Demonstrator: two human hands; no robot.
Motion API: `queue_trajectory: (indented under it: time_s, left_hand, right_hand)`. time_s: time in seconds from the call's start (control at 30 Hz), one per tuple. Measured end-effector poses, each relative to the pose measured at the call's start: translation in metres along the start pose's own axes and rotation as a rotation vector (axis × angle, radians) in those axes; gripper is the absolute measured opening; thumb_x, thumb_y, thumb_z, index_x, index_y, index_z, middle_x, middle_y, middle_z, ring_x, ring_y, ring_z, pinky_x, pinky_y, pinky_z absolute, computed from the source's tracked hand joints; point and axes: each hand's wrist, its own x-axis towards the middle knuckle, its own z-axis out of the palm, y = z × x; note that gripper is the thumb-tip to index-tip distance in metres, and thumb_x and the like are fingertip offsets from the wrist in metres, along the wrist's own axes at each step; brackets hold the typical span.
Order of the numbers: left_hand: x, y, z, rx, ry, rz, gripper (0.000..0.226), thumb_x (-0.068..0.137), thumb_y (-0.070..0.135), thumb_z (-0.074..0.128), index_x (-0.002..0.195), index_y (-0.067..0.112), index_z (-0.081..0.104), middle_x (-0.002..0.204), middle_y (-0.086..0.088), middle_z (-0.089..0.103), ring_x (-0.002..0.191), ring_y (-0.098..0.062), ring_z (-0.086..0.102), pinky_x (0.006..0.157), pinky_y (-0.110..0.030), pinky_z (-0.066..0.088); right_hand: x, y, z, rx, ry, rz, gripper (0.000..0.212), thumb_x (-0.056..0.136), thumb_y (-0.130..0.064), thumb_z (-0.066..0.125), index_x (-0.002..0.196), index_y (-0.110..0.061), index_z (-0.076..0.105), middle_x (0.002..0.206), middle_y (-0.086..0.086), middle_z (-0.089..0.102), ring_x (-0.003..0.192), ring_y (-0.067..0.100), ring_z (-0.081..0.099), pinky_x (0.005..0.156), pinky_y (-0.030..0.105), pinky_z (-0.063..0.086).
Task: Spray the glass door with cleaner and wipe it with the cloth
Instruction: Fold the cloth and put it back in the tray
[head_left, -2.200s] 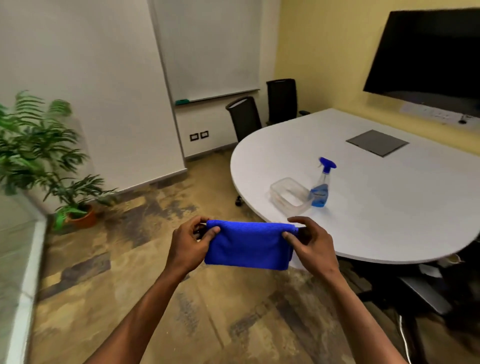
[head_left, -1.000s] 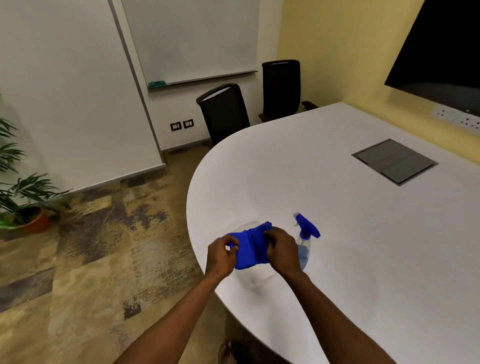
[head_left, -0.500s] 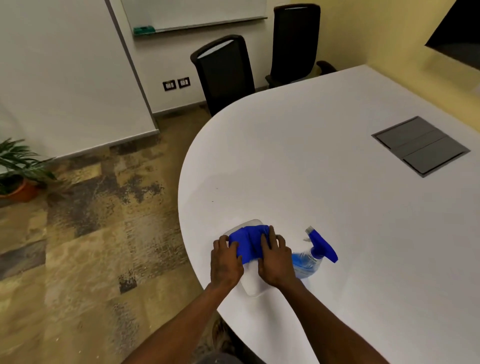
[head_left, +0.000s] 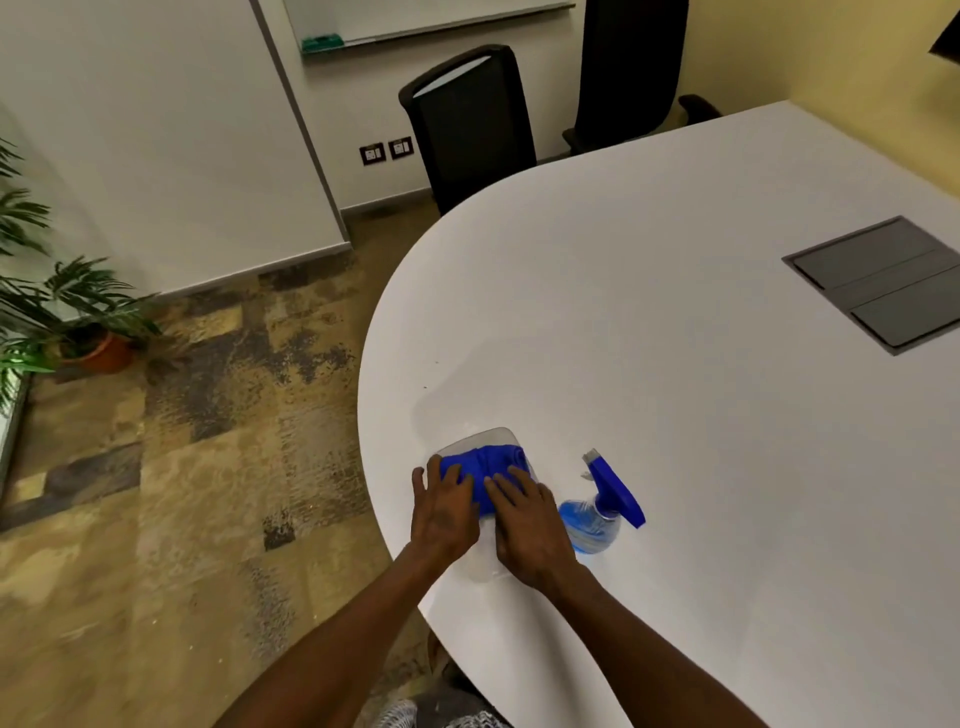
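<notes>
Blue microfibre cloth (head_left: 485, 465): folded, lying in clear plastic tub (head_left: 475, 439) at table (head_left: 675, 322) edge; left hand (head_left: 441, 512) and right hand (head_left: 530, 525) flat upon it, fingers spread, gripping nothing; spray bottle (head_left: 597, 512) just right of tub, untouched; step apparently stowing cloth; next move likely calls for lifting the bottle.

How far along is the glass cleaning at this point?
Apparently at the end. Both hands, left and right, lie flat on the folded cloth, pressing it into the clear tub on the table. The spray bottle stands beside it, untouched. No glass door is visible, so spraying and wiping cannot be confirmed.
</notes>
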Motion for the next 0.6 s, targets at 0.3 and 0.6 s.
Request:
queue_trajectory:
  time_s: [0.3, 0.6]
  left_hand:
    - [-0.03, 0.084, -0.019, -0.513, 0.048, 0.119, 0.063, 0.089, 0.036, 0.069, 0.147, 0.03, 0.046, 0.15, 0.009, 0.049, 0.147, -0.018, 0.026, 0.12, -0.035, 0.025]
    - [-0.036, 0.139, -0.029, -0.626, 0.054, -0.01, 0.041, 0.091, 0.034, 0.07, 0.128, 0.017, 0.067, 0.123, -0.005, 0.071, 0.124, -0.023, 0.057, 0.107, -0.036, 0.042]
  right_hand:
    - [-0.115, 0.063, -0.047, 0.444, 0.071, 0.689, 0.02, 0.077, -0.038, 0.078, 0.07, -0.03, 0.061, 0.063, -0.011, 0.067, 0.06, 0.004, 0.06, 0.056, 0.021, 0.042]
    - [-0.086, 0.082, -0.076, 0.583, 0.095, 0.392, 0.06, 0.08, -0.043, 0.076, 0.129, -0.01, 0.063, 0.113, 0.004, 0.073, 0.098, 0.019, 0.069, 0.077, 0.007, 0.042]
